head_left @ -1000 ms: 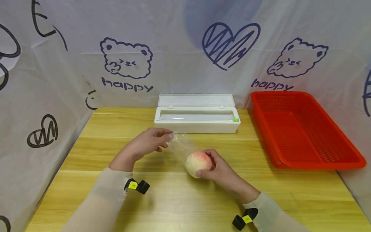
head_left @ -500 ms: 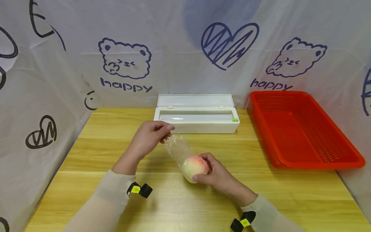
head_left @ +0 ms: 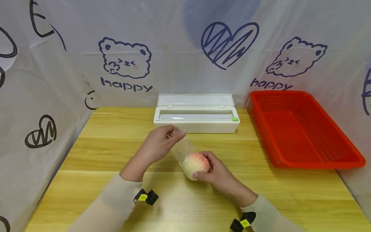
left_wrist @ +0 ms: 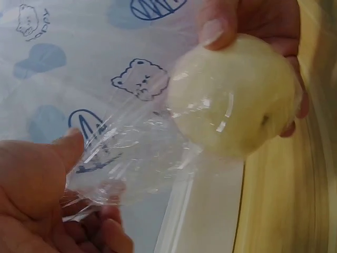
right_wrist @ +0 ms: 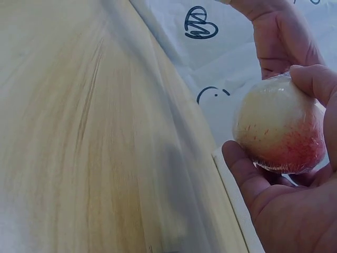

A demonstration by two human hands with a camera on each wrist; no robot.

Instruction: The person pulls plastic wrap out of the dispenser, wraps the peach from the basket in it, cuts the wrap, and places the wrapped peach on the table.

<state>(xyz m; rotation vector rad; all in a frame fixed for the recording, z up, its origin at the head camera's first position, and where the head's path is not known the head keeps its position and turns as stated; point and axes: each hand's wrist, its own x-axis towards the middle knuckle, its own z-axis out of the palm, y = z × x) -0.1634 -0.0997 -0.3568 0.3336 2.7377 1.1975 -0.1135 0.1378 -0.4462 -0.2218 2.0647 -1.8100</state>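
Observation:
A pale peach with a red blush [head_left: 195,166] is held above the table in my right hand [head_left: 218,174], thumb on the near side and fingers round the far side. Clear plastic wrap [left_wrist: 131,153] covers the peach and stretches away from it as a loose, creased tail. My left hand [head_left: 158,143] pinches the end of that tail, up and to the left of the fruit. In the right wrist view the wrap lies tight and shiny over the blushed side of the peach [right_wrist: 281,124].
Behind the hands stands a white cling-film box [head_left: 197,126] with its lid raised and a roll inside. A red plastic basket [head_left: 275,141] is at the right on the wooden table [head_left: 116,199]. A printed cloth [head_left: 176,64] hangs along the back and left.
My left hand first drew back and up, pulling the wrap, then moved right and closer to the peach, turning over the tail. The right hand shifted slightly left with the peach.

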